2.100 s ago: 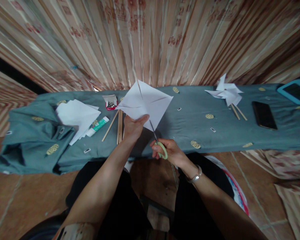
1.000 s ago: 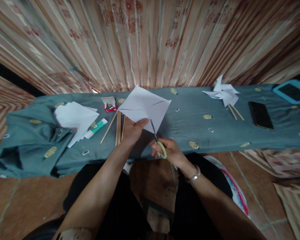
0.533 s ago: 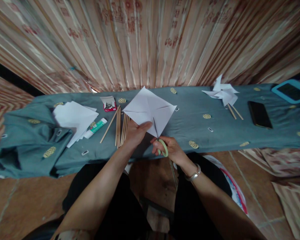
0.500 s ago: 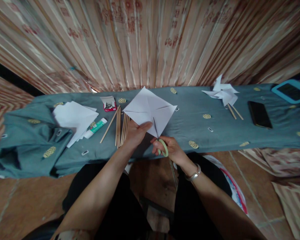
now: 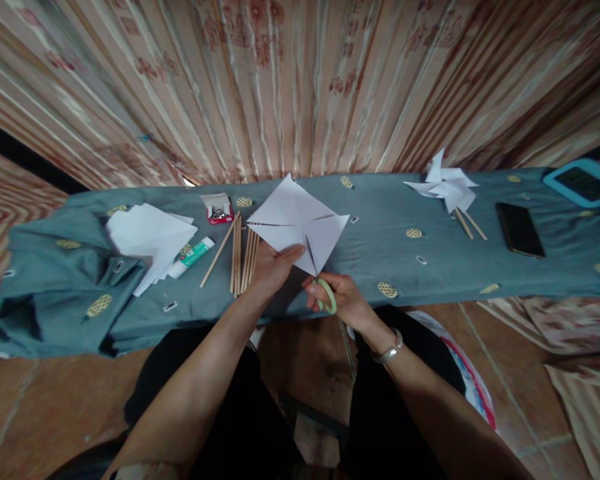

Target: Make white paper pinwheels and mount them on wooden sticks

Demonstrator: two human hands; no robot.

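A square of white paper [image 5: 300, 208], turned like a diamond, is pinched in my left hand [image 5: 275, 265] near its lower left edge, thumb on top. Slits run inward from its left and right corners. My right hand [image 5: 341, 298] grips a pair of scissors [image 5: 327, 297] by its pale green handles. The scissors' blades lie at the paper's near corner, one of them showing on top and pointing toward the centre. The fingers of my left hand under the sheet are hidden.
Left of the paper lie wooden sticks [image 5: 236, 257], a red box of small metal pieces [image 5: 219, 212], a glue stick [image 5: 192, 257] and white sheets [image 5: 150, 233]. Rightward are paper pinwheels [image 5: 447, 183] with sticks, a black phone [image 5: 521, 229] and a blue-framed tablet [image 5: 585, 182]. A curtain [image 5: 300, 87] hangs behind.
The paper's left and right corners have shifted slightly, and the slit on the left looks wider. Both hands stay nearly in place with the scissors at the near corner.
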